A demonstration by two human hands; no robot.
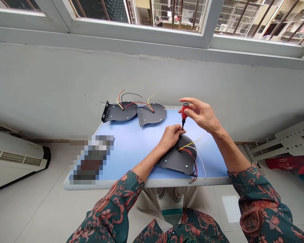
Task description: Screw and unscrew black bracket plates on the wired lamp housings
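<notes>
A black rounded plate (176, 157) with screws and yellow, white and red wires lies near the table's front edge. My right hand (201, 113) holds a red-handled screwdriver (184, 111) upright between thumb and fingers, its shaft pointing down at the plate's far edge. Beside the shaft tip, my left hand (171, 135) is closed in a pinch at that same edge; what it pinches is too small to make out.
Two more black plates with wires, one (120, 111) with a bent slotted flange and one (153, 114) beside it, lie at the back left of the blue table (131, 152). A pixelated dark object (91, 162) is at the left. A wall stands behind.
</notes>
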